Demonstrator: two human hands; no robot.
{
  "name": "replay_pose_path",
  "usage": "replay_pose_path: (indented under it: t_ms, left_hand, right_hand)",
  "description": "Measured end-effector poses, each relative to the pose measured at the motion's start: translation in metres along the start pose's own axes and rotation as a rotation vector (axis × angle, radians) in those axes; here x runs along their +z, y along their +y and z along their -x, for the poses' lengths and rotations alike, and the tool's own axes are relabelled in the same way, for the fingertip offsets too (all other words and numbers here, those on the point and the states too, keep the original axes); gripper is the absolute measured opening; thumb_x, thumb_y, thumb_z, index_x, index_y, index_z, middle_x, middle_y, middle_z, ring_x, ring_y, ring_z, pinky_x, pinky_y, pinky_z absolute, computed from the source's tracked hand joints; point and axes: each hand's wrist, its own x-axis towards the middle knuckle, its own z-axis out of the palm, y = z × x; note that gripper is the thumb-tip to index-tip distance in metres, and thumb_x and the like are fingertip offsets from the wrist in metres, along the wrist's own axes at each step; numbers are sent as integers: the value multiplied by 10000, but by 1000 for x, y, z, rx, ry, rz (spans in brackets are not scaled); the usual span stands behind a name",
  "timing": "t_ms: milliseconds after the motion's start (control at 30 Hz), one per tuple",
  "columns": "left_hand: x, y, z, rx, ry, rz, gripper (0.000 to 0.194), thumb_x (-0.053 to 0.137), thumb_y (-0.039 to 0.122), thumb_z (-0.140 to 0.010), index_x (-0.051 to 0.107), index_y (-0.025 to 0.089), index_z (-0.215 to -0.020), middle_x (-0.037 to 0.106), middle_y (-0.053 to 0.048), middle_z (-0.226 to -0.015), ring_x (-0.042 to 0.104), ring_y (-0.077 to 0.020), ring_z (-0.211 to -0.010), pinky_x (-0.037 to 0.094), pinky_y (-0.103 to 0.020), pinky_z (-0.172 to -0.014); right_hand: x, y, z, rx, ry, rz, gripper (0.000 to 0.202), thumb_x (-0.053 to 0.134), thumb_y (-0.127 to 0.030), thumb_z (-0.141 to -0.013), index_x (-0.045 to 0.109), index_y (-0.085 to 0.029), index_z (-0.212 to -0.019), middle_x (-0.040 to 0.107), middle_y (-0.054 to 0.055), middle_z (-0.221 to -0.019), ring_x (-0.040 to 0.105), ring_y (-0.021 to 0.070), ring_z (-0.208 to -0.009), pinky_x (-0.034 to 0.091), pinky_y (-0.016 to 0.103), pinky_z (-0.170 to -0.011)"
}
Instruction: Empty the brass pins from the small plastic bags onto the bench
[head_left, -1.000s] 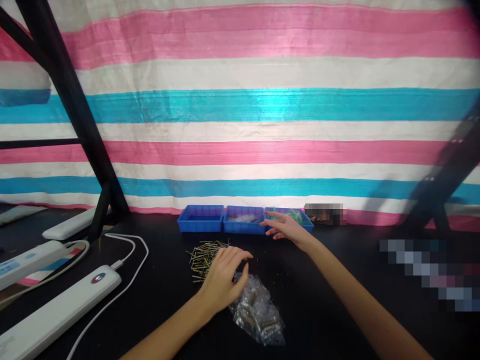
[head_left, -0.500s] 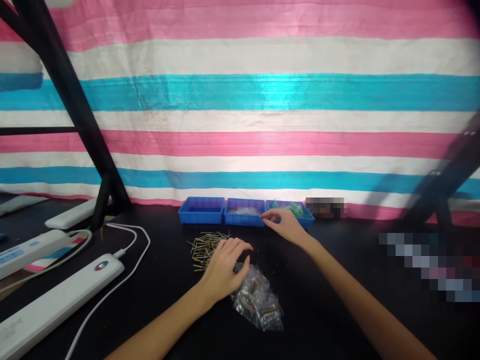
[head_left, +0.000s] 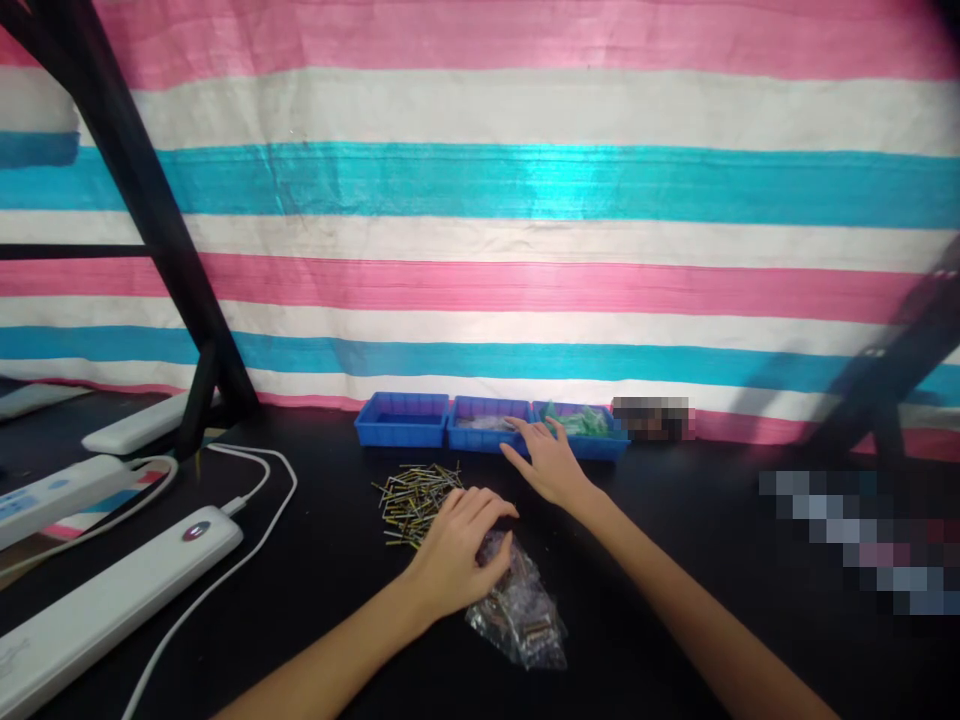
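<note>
My left hand [head_left: 457,555] is at the upper left end of the clear plastic bags [head_left: 525,620], its thumb and fingers apart and nothing seen between them. Just left of it lies a loose pile of thin gold and silver pins [head_left: 412,500]. My right hand [head_left: 551,460] reaches over the front edge of the middle blue bin [head_left: 480,438], fingers spread. Whitish clear plastic pieces [head_left: 484,423] lie in that bin. Green plastic bags [head_left: 581,420] fill the right blue bin [head_left: 600,448].
An empty-looking blue bin [head_left: 401,432] stands at the left of the row. White power strips [head_left: 112,610] and a white cable [head_left: 262,540] lie on the left. Black frame posts [head_left: 135,200] rise before a striped sheet [head_left: 480,240]. Pixelated areas are at the right.
My right hand has moved left and slightly down, from near the right bin to the middle bin, and its fingers have spread. My left hand has shifted slightly right and down over the bags.
</note>
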Motion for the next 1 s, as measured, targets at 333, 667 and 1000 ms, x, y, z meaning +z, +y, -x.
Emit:
replay_pose_path:
  t_ms: [333,667,1000]
  left_hand:
    - [-4,-1,0,19,28,14,211,459,149,-785,529,208,-976,588,-37,-917,512,-189,-851,366,-348,-787]
    - [-5,-7,-2,-23,102,-45,182,451,162,-795,542,208,-945,600,-33,-883,537,-185,-844,378,-338,-779]
    - [-8,-15,-3,-141,264,-66,150,439,188,-830,536,201,-944,599,-16,-858,550,-170,-823,371,-325,-767]
  right_hand:
    - [-14,1,-11,114,196,-295,234,565,-255,-824,576,-228,-1057,680,-30,-688,623,172,-736,329,360,-895]
    - [-26,11,-9,82,-142,-361,301,549,-52,-692,666,-208,-921,702,9,-838,639,182,-808,451,306,-774]
    - [-51,-38,13,-15,-885,-410,861,804,-504,-354,585,-202,-1130,550,55,-1009,606,179,-753,494,242,-602]
